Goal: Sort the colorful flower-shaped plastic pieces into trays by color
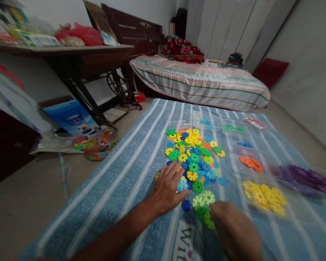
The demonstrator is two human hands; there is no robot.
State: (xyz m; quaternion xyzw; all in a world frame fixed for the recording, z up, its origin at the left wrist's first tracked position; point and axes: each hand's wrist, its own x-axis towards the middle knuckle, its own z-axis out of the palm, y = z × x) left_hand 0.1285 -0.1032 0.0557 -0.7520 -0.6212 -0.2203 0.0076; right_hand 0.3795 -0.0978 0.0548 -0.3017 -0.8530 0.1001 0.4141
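The small multicoloured snowflake-shaped discs (193,159) look like smooth, slightly glossy plastic. The blue-and-white striped mat (130,170) beneath them is matt woven cloth with a coarse texture.

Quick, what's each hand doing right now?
Left hand: open, flat on the disc pile.
Right hand: on the green discs; grip cannot be told.

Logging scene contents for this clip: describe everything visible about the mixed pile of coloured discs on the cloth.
The mixed pile of discs is a loose heap of small, flat, notched-edge pieces that look like plastic, in yellow, green, blue and orange. It lies on the blue-and-white striped cloth. The left hand rests flat on its near left edge, covering a few pieces. The right hand touches the light green discs at its near end.
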